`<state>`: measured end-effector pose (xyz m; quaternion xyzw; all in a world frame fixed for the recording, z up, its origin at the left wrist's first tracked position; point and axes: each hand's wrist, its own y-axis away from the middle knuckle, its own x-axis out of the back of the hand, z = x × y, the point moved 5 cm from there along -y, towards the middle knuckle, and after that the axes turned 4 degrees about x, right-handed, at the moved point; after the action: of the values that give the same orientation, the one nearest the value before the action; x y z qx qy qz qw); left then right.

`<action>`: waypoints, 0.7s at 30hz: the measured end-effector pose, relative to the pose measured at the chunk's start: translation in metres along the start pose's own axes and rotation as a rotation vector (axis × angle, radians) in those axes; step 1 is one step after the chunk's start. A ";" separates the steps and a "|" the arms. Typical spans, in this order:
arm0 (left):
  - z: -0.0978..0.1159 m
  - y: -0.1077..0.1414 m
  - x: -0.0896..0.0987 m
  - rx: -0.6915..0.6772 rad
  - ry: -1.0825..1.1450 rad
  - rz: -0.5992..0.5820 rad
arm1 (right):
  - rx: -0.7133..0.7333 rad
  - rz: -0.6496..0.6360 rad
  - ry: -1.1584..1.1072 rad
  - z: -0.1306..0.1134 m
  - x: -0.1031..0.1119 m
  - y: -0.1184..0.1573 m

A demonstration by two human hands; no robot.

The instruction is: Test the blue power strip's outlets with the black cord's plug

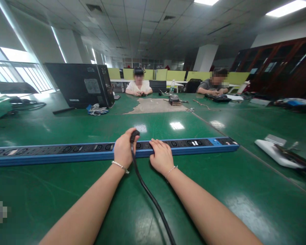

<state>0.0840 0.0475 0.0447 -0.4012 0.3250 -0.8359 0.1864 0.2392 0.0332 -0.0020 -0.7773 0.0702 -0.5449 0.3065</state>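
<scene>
A long blue power strip [86, 154] with black sockets lies across the green table in front of me. My left hand [123, 148] is closed around the black plug [134, 135] of a power cord, held over the strip's middle. From the plug, the thick black cord [149, 194] hangs down and runs toward the bottom edge. My right hand [162, 154] grips the strip just right of the plug, fingers over its top and thumb at the near side. Whether the plug touches a socket is hidden by my left hand.
A black computer case [79, 85] and gloves [98, 110] stand at the back left. Two people sit across the green table [66, 204]. A water bottle [172, 87] is near the far edge. At right lies a white object [272, 153] with dark parts.
</scene>
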 end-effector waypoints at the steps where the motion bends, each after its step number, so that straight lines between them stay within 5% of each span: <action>1: -0.014 -0.004 0.010 0.092 -0.012 0.020 | 0.003 0.000 -0.001 0.000 0.000 0.000; 4: -0.053 -0.009 0.036 0.216 -0.049 -0.045 | 0.001 0.009 -0.005 0.001 0.000 0.001; 8: -0.081 0.001 0.047 0.160 -0.120 -0.246 | -0.015 0.009 -0.018 0.001 0.000 0.000; 21: -0.085 0.005 0.030 -0.011 -0.219 -0.374 | -0.010 0.017 -0.024 0.002 0.000 0.000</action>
<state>-0.0018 0.0602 0.0183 -0.5441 0.2272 -0.8054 0.0601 0.2410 0.0340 -0.0023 -0.7847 0.0761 -0.5326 0.3080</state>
